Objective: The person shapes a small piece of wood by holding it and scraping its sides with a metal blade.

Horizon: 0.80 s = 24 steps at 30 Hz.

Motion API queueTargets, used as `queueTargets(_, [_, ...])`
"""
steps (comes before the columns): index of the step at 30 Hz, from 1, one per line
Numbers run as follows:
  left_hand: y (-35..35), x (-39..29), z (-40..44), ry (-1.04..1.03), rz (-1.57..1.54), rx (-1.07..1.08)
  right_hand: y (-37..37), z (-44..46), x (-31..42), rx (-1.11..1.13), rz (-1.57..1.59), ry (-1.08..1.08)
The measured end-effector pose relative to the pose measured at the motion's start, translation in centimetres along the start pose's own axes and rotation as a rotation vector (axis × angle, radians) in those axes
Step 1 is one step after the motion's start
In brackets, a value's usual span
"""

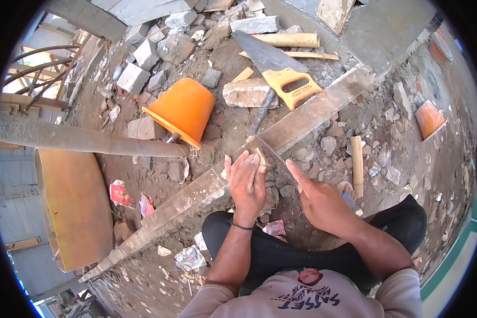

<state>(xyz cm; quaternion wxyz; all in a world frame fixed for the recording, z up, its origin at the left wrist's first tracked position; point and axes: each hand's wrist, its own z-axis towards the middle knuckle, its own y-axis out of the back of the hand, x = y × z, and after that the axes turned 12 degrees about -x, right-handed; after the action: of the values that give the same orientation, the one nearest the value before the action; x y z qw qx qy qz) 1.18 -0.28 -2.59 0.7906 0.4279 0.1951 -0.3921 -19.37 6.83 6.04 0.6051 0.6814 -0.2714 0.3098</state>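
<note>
My left hand (247, 181) presses a small pale piece of wood or bamboo (262, 158) against the long board (183, 204) that crosses the ground diagonally. In my right hand (323, 204) is the grip end of a dark, thin blade (272, 152), the index finger stretched along it. The blade's far end lies on the board beside the small piece. Its handle is hidden in my fist. Beyond the hands, a handsaw (291, 87) with an orange-yellow handle rests near a stone block (249, 94), and a metal rod (263, 110) lies under its handle.
An orange bucket (188, 108) lies tipped over at upper left, by a horizontal pole (90, 140). A yellow curved container (77, 206) stands at left. Rubble (135, 78) covers the ground beyond. A bamboo piece (357, 167) and small orange bucket (430, 119) are at right.
</note>
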Motion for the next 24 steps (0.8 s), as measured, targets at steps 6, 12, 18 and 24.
queueTargets(6, [0.2,-0.2,-0.2,-0.007,0.029,-0.003,-0.1,0.0,0.6,0.019,-0.075,0.033])
queueTargets(12, [0.4,-0.3,-0.1,-0.004,0.028,0.006,-0.5,0.4,0.0,-0.252,0.074,0.121])
queueTargets(18, [0.2,-0.1,-0.1,0.010,0.007,0.007,0.9,0.5,0.4,-0.083,0.060,-0.028])
queueTargets(24, [0.2,-0.3,-0.1,0.001,0.018,0.001,1.0,0.3,0.2,0.065,0.025,-0.038])
